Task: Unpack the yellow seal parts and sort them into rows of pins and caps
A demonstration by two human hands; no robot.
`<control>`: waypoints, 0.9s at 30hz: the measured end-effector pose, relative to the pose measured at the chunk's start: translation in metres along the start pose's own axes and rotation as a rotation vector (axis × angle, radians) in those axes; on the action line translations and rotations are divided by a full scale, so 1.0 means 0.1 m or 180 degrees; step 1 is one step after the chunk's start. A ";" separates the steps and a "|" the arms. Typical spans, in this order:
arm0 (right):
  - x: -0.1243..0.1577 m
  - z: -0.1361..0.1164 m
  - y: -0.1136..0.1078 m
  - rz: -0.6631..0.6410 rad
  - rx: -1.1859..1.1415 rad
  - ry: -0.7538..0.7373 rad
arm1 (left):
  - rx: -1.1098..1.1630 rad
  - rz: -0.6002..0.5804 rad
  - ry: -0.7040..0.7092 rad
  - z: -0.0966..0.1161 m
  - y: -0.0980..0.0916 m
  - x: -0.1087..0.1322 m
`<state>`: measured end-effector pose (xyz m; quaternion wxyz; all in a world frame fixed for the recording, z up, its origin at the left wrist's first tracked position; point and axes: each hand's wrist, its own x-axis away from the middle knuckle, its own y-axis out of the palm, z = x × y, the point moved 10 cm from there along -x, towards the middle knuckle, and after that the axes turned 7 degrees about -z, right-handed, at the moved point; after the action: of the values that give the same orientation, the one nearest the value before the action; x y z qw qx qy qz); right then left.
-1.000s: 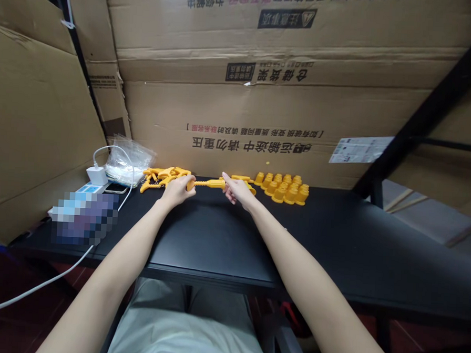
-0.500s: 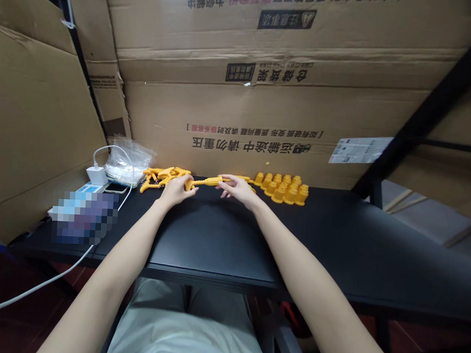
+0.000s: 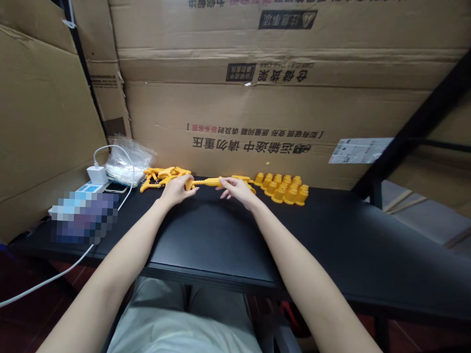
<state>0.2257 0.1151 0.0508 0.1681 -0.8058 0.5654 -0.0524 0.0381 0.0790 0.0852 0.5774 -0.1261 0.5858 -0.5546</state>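
Observation:
Between my hands a yellow plastic rod-like piece point(image 3: 208, 182) lies nearly level, narrow and ridged at its left and thicker at its right; its exact kind cannot be told. My left hand point(image 3: 175, 189) is closed around its left end, thumb at the front. With thumb and fingers, my right hand point(image 3: 238, 191) pinches the thicker right end. Left of and behind my left hand is a heap of yellow curved plastic pieces point(image 3: 166, 173) with small chains. Other yellow parts point(image 3: 241, 178) show just behind my right hand, partly hidden by it.
Several yellow plastic cups point(image 3: 285, 189) stand in rows right of my right hand on the black table point(image 3: 224, 244). A cardboard wall point(image 3: 242, 108) closes off the back. At left are a power strip with a white charger point(image 3: 96, 175), a cable point(image 3: 73, 265), plastic bags point(image 3: 128, 160) and a phone point(image 3: 116, 187).
The fingers of my right hand have shifted slightly on the thicker end of the yellow piece, the thumb closing over it. My left hand stays in place.

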 end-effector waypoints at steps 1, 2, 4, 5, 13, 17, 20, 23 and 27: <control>0.01 -0.02 0.00 -0.0013 -0.0022 -0.0064 | -0.0006 0.0001 -0.0002 0.00 0.00 0.00; 0.01 -0.03 -0.01 -0.0032 -0.0043 -0.0136 | -0.0009 0.0000 0.0001 0.00 0.00 0.00; 0.02 -0.06 -0.01 -0.0065 -0.0048 -0.0249 | -0.0010 -0.0002 0.0007 -0.01 0.00 0.00; 0.03 -0.07 -0.01 -0.0078 -0.0032 -0.0277 | -0.0009 -0.0003 0.0004 -0.01 0.00 0.00; 0.02 -0.07 -0.04 -0.0034 -0.0002 -0.0358 | 0.0074 -0.0083 -0.0020 0.01 0.01 0.00; 0.02 -0.07 -0.04 -0.0024 -0.0027 -0.0349 | 0.0076 -0.0095 -0.0012 0.01 0.01 0.00; 0.02 -0.06 -0.04 0.0006 -0.0045 -0.0302 | 0.0086 -0.0084 -0.0004 0.01 0.02 0.00; 0.02 -0.05 -0.04 0.0037 -0.0059 -0.0243 | 0.0086 -0.0052 0.0013 0.01 0.02 0.00; 0.01 -0.04 -0.04 0.0062 -0.0081 -0.0198 | 0.0087 -0.0021 0.0020 0.01 0.01 0.00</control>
<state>0.2289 0.1147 0.0554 0.1759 -0.8035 0.5684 -0.0186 0.0396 0.0786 0.0844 0.5753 -0.1184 0.5796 -0.5649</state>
